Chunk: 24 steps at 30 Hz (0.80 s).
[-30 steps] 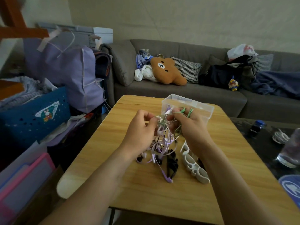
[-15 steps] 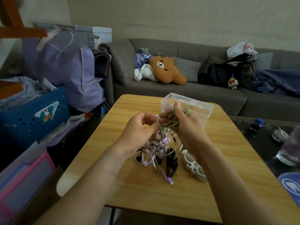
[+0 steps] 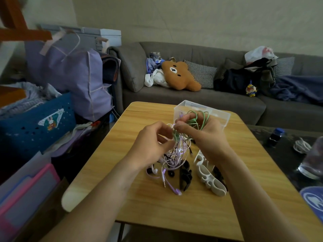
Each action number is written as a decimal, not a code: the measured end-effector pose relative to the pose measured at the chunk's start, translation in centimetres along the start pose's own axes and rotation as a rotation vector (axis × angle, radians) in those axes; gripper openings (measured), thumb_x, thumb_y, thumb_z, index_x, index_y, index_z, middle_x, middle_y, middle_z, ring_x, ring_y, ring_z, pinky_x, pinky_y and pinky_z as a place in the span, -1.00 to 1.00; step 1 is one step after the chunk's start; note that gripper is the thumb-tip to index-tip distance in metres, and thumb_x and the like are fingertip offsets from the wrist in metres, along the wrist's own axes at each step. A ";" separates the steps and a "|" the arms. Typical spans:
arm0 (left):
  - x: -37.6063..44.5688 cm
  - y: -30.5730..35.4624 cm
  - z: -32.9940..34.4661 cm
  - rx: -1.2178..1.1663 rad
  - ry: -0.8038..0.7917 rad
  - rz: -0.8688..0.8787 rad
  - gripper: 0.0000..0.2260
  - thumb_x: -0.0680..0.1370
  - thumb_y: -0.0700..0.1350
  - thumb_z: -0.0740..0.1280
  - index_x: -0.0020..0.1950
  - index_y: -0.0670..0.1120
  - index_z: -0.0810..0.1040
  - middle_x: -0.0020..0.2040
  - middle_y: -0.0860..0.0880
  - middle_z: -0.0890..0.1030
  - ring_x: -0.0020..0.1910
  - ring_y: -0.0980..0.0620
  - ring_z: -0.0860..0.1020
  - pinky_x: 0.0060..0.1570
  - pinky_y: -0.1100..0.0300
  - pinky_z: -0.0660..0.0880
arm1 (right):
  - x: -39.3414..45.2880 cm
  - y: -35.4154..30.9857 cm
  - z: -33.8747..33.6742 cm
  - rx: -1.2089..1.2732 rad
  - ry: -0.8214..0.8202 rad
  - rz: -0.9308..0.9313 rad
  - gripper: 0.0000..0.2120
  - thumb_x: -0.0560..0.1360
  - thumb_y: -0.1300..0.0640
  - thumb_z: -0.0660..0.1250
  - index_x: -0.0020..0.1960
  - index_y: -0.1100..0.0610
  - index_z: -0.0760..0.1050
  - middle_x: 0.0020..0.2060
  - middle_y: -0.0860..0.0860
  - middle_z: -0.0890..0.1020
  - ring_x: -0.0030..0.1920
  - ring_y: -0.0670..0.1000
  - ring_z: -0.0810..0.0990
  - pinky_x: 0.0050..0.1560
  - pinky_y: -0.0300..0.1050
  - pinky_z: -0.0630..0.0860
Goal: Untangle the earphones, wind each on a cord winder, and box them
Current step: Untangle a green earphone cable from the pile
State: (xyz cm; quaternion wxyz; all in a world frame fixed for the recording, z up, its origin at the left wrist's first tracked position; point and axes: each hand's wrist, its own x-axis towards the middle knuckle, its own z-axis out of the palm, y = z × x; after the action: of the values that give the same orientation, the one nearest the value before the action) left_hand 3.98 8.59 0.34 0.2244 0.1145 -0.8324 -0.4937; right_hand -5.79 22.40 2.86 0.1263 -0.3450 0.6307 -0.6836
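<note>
Light wooden table [image 3: 108, 173], white plastic cord winder [image 3: 208, 179] at 5 o'clock of tangled purple, white and green earphone cords [image 3: 174, 154], left hand [image 3: 150, 145] and right hand [image 3: 208, 135] both pinching the tangle above the table, clear plastic box [image 3: 222, 117] at 12 o'clock, grey fabric sofa [image 3: 192, 98] beyond.

Tangled green, white and purple earphones [image 3: 176, 151] hang above white [image 3: 208, 177] and black cord winders [image 3: 185, 175], clear box [image 3: 218, 117] behind.

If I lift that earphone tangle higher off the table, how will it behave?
Probably floppy: the earphone tangle droops in loose loops below the left hand and right hand. Likely light, since fingertip pinches hold it up. Its trailing plug end may drag and snag the black winder.
</note>
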 end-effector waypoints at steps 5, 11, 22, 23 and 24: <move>-0.1 -0.1 1.0 0.051 0.146 0.051 -0.83 0.45 -0.01 0.53 -0.04 0.02 0.60 -0.19 0.08 0.62 -0.28 0.12 0.54 -0.29 0.21 0.54 | -0.2 0.2 0.4 -0.040 -0.043 -0.025 -0.89 0.45 0.39 0.47 -0.06 0.25 0.61 -0.09 0.26 0.69 -0.04 0.23 0.70 0.09 0.13 0.62; 0.0 0.6 1.0 -0.033 0.192 0.109 -0.96 0.55 -0.19 0.40 -0.06 -0.07 0.57 -0.28 0.02 0.64 -0.29 0.11 0.58 -0.29 0.23 0.51 | 0.0 -0.4 1.0 0.039 0.136 0.022 -0.88 0.46 0.44 0.43 -0.06 0.28 0.61 -0.14 0.19 0.71 -0.14 0.08 0.69 0.01 -0.06 0.65; 0.6 0.1 0.2 -0.144 0.350 0.073 -0.97 0.62 -0.11 0.33 0.05 -0.03 0.52 -0.18 -0.02 0.60 -0.28 0.12 0.56 -0.28 0.19 0.54 | 0.0 -1.4 -0.3 -0.364 0.222 0.010 -0.93 0.51 0.29 0.46 -0.04 0.16 0.65 -0.25 0.04 0.72 -0.28 -0.13 0.69 -0.21 -0.29 0.61; 0.6 0.2 0.4 -0.131 0.325 0.094 -0.94 0.62 -0.11 0.33 0.04 -0.07 0.56 -0.18 -0.01 0.59 -0.29 0.19 0.54 -0.29 0.29 0.50 | 0.0 -1.5 -0.1 -0.327 0.202 0.003 -0.93 0.51 0.31 0.45 -0.03 0.19 0.64 -0.24 0.09 0.72 -0.30 -0.12 0.68 -0.23 -0.31 0.59; 0.5 0.3 0.7 -0.123 0.293 0.111 -0.92 0.62 -0.11 0.34 0.04 -0.10 0.58 -0.14 -0.01 0.60 -0.27 0.22 0.55 -0.28 0.37 0.47 | -0.1 -1.5 0.1 -0.306 0.185 -0.011 -0.93 0.50 0.34 0.45 -0.04 0.22 0.64 -0.24 0.11 0.71 -0.31 -0.12 0.68 -0.24 -0.32 0.58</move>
State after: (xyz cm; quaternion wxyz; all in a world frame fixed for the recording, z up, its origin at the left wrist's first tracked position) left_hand 3.17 9.06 0.44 0.3769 0.1251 -0.7639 -0.5087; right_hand -5.29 22.66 4.23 0.0101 -0.2993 0.7342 -0.6093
